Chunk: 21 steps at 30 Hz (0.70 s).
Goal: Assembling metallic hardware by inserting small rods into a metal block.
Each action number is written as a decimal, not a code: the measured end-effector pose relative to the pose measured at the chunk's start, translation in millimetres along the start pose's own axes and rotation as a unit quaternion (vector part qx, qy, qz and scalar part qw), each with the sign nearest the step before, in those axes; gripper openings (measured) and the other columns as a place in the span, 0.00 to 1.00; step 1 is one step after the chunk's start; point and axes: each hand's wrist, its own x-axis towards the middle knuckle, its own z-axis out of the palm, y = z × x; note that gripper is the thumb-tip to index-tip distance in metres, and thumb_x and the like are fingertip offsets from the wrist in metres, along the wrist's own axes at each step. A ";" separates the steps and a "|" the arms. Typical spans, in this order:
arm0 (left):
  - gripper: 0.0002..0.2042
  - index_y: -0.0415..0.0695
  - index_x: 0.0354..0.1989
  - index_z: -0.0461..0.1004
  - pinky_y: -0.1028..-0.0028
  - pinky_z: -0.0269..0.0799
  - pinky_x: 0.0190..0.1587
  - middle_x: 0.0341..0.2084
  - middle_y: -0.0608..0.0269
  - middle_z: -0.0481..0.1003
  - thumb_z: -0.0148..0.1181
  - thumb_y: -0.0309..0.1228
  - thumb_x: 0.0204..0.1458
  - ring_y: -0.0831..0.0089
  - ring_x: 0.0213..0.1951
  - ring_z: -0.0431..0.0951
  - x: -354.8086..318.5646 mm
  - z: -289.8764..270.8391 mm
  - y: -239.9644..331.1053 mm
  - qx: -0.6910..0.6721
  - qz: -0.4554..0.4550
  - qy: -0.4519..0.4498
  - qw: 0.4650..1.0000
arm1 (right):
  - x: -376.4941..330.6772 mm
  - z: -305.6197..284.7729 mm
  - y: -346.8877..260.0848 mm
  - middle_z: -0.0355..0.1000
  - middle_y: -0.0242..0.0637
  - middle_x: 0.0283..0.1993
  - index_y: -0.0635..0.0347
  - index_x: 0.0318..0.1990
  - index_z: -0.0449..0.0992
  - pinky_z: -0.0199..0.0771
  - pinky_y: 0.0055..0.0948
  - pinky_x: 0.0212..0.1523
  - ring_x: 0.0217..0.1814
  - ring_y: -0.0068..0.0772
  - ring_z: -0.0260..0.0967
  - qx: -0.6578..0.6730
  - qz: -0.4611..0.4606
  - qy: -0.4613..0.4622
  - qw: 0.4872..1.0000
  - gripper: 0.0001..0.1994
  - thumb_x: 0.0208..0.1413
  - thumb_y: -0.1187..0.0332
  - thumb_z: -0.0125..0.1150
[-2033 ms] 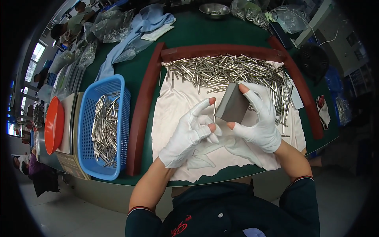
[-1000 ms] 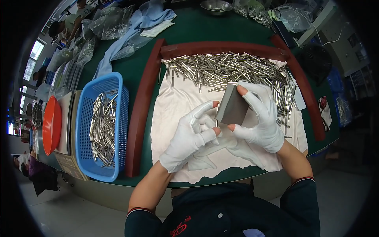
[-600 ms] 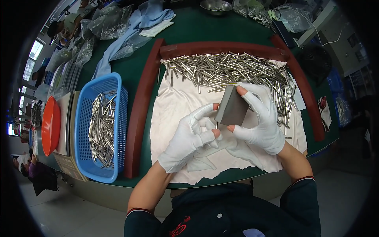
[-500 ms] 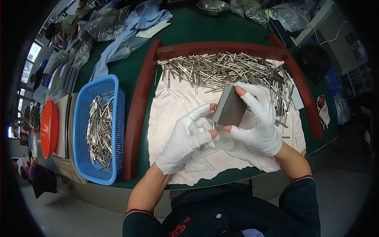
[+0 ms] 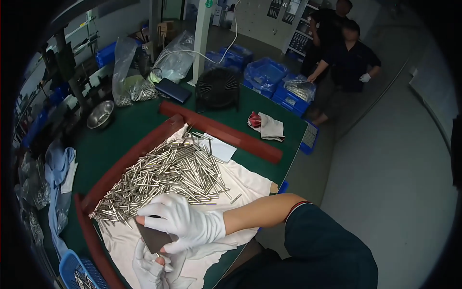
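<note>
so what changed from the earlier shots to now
The view has swung to the right, so the work now sits low and left. Both gloved hands kept hold: the right hand still grips the dark block, the left hand under it. The metal pins stay heaped on the white cloth.

White gloves cover the right hand (image 5: 185,224) and left hand (image 5: 148,266), closed on a dark grey block (image 5: 153,237). Silvery metal pins (image 5: 166,176) lie heaped on a white cloth (image 5: 250,180), bordered by a dark red rail (image 5: 219,130), on a green tabletop (image 5: 130,127). A blue basket (image 5: 72,269) sits nearby.
</note>
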 end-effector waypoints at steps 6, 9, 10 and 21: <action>0.39 0.36 0.66 0.49 0.84 0.70 0.22 0.35 0.57 0.75 0.66 0.23 0.46 0.79 0.24 0.74 3.8 -40.3 -8.6 0.043 -0.010 -0.060 0.997 | -1.8 7.1 1.0 0.60 0.42 0.55 0.64 0.54 0.67 0.61 0.44 0.47 0.52 0.47 0.58 -0.002 -0.030 0.004 1.000 0.39 0.26 0.58 0.65; 0.40 0.36 0.66 0.49 0.84 0.70 0.22 0.35 0.57 0.75 0.67 0.23 0.46 0.79 0.24 0.74 10.7 -46.4 -9.4 0.040 -0.008 -0.057 0.998 | -0.9 11.1 1.5 0.60 0.42 0.55 0.64 0.54 0.67 0.62 0.45 0.46 0.52 0.46 0.58 -0.023 -0.056 0.033 0.998 0.40 0.25 0.57 0.66; 0.40 0.36 0.66 0.49 0.84 0.70 0.23 0.35 0.57 0.75 0.67 0.23 0.46 0.79 0.24 0.74 10.1 -46.5 -8.8 0.038 -0.006 -0.057 0.998 | 3.5 7.5 1.9 0.62 0.41 0.55 0.64 0.54 0.67 0.63 0.43 0.42 0.50 0.45 0.60 -0.006 -0.052 0.019 0.998 0.39 0.27 0.57 0.65; 0.40 0.36 0.66 0.50 0.85 0.70 0.23 0.33 0.58 0.75 0.68 0.25 0.45 0.80 0.24 0.73 10.1 -39.3 -5.4 0.023 0.001 -0.051 0.998 | 1.2 6.8 0.3 0.64 0.42 0.54 0.64 0.53 0.68 0.67 0.43 0.38 0.46 0.47 0.63 0.006 -0.057 0.055 0.997 0.38 0.27 0.57 0.64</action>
